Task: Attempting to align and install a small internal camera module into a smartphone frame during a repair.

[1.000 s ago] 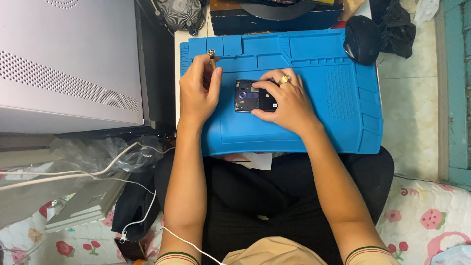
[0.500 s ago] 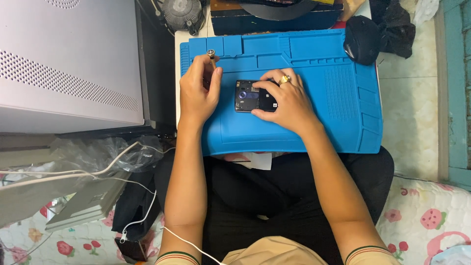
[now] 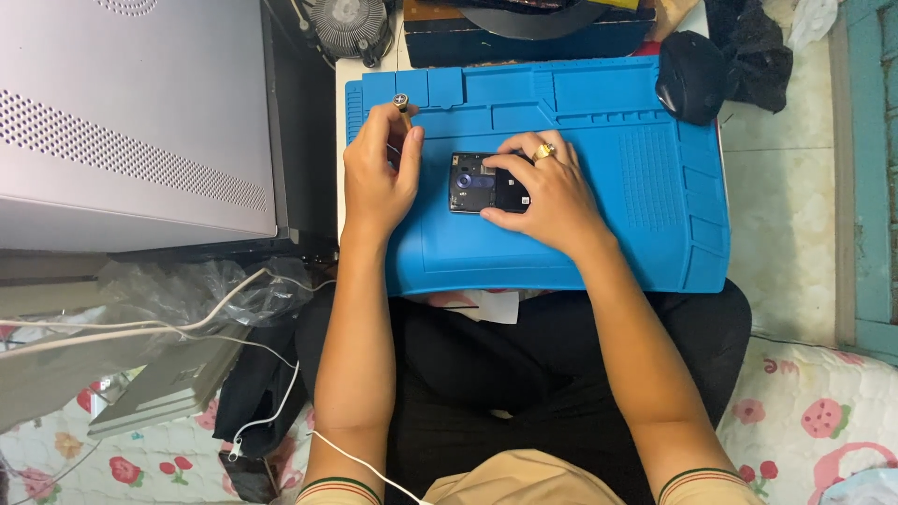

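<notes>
A blue work mat (image 3: 636,187) lies across my lap and the table edge. On it rests a small dark phone (image 3: 472,184) with its back opened, camera part showing. My right hand (image 3: 547,192), wearing a gold ring, presses down on the phone's right half and holds it still. My left hand (image 3: 379,168) is closed around a small screwdriver (image 3: 403,103), whose metal cap sticks up past the fingers at the mat's upper left. The tool's tip is hidden by the hand.
A silver computer case (image 3: 131,122) stands at the left. A black mouse (image 3: 690,77) sits at the mat's upper right corner, a cooling fan (image 3: 348,23) and a dark box (image 3: 524,33) behind. White cables (image 3: 187,327) and a plastic bag lie lower left.
</notes>
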